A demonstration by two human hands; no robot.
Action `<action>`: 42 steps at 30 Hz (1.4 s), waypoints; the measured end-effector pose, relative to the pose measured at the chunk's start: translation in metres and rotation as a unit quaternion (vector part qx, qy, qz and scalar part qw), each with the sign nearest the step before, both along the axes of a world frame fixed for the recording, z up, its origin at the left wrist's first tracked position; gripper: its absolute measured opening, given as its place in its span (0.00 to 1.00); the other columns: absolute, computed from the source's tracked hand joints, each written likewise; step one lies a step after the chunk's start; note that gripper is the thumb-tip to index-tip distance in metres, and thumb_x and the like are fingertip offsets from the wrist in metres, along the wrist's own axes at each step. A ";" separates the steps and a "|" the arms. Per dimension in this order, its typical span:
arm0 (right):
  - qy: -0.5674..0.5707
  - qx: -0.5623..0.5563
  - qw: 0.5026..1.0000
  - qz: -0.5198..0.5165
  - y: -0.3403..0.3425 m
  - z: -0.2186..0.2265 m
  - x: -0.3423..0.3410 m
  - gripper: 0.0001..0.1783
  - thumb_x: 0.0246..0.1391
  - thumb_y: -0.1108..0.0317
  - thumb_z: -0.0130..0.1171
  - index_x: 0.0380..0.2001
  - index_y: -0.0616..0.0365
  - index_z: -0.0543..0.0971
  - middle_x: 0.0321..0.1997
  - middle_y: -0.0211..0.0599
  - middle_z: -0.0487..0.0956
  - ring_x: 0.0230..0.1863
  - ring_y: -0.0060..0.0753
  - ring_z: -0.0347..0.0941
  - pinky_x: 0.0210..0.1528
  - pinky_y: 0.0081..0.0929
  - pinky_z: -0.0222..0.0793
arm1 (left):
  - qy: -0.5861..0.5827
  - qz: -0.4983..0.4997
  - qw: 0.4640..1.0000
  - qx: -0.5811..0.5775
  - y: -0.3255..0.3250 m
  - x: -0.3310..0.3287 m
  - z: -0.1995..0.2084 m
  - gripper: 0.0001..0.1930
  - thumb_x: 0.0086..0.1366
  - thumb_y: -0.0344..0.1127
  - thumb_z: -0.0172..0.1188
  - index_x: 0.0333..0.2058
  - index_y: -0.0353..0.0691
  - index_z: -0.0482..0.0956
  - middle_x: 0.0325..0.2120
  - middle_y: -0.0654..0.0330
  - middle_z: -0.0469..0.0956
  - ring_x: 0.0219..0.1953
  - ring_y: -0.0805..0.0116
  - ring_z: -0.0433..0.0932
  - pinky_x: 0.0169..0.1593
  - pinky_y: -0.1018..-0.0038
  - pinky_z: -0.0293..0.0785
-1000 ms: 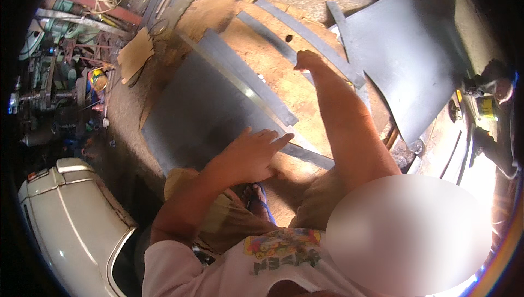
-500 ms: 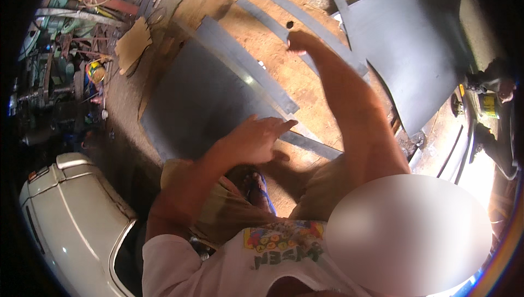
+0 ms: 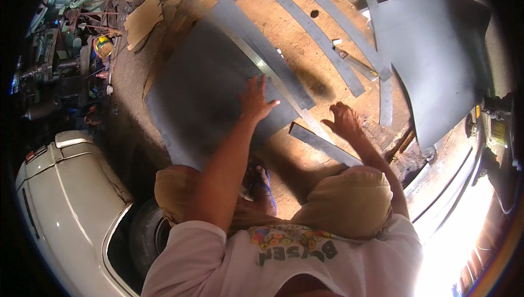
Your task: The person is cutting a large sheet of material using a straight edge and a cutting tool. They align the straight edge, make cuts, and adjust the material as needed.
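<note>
My left hand (image 3: 256, 101) has its fingers spread and rests on the large dark grey sheet (image 3: 191, 87), fingertips at the shiny metal straightedge (image 3: 262, 63). The straightedge runs slantwise along the sheet's right side, its near end reaching past the sheet. Beyond it lies a wide dark strip (image 3: 273, 57). My right hand (image 3: 346, 122) is held open with slightly bent fingers, right of the straightedge's near end, with nothing visible in it. A short dark strip (image 3: 322, 145) lies just below, towards my knee.
Long grey strips (image 3: 311, 27) and a slim tool (image 3: 357, 66) lie on the brown board (image 3: 322, 84). Another curved grey sheet (image 3: 436, 51) is at the right. A cardboard piece (image 3: 143, 21) and metal clutter (image 3: 60, 62) are at the left, a pale vehicle body (image 3: 71, 204) near left.
My right hand has come back from the far strips towards me. My left hand has moved forward from the straightedge's near end, its fingers now spread. The view has shifted slightly.
</note>
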State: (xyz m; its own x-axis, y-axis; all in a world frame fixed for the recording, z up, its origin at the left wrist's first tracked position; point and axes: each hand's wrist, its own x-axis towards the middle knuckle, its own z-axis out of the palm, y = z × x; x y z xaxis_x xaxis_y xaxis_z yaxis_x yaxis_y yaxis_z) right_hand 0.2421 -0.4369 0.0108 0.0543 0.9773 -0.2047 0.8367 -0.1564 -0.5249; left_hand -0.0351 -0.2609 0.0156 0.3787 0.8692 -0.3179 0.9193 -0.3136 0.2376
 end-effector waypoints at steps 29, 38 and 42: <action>0.083 0.102 0.990 -0.056 -0.090 -0.047 -0.065 0.21 0.57 0.56 0.68 0.49 0.57 0.81 0.50 0.46 0.77 0.54 0.53 0.74 0.52 0.50 0.72 | -0.098 -0.017 0.990 0.100 0.164 0.090 -0.014 0.16 0.67 0.37 0.59 0.53 0.52 0.79 0.48 0.55 0.81 0.53 0.53 0.80 0.56 0.53 0.75; 0.058 0.150 0.986 -0.049 -0.075 -0.051 -0.075 0.22 0.55 0.55 0.70 0.49 0.56 0.82 0.52 0.46 0.77 0.56 0.54 0.73 0.58 0.52 0.69 | -0.007 -0.199 0.976 0.093 0.142 0.030 -0.028 0.21 0.70 0.34 0.58 0.61 0.48 0.74 0.63 0.63 0.72 0.68 0.60 0.67 0.62 0.49 0.70; 0.076 0.161 0.983 -0.044 -0.073 -0.053 -0.075 0.23 0.55 0.56 0.71 0.50 0.56 0.81 0.52 0.46 0.77 0.56 0.54 0.73 0.58 0.52 0.69 | 0.031 -0.237 0.966 0.096 0.153 0.053 -0.022 0.16 0.69 0.36 0.58 0.54 0.46 0.81 0.60 0.62 0.75 0.66 0.60 0.70 0.60 0.49 0.71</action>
State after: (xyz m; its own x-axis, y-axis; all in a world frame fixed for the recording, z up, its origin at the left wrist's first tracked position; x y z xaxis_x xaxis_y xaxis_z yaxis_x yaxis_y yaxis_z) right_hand 0.1666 -0.5100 -0.0426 0.1349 0.9856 0.1016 0.7353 -0.0309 -0.6770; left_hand 0.0177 -0.1079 -0.0060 0.7340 0.6485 -0.2019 0.6725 -0.7355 0.0823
